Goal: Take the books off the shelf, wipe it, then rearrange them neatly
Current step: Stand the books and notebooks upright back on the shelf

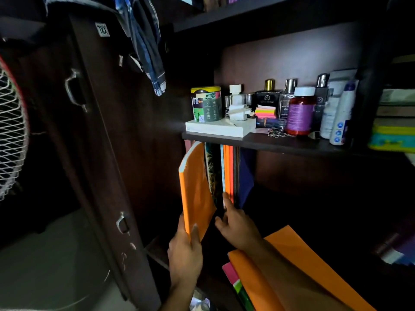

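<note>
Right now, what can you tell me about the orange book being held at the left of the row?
The thin orange glossy-covered book looks like a soft notebook with pale page edges showing at its top corner. It stands nearly upright, its top tilted left, away from the row of upright books under the dark wooden shelf board. The left hand grips its lower edge, thumb across the cover.

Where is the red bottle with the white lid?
In the head view, the red bottle stands on the upper shelf, right of the bright sticky notes and in front of the perfume bottles.
</note>
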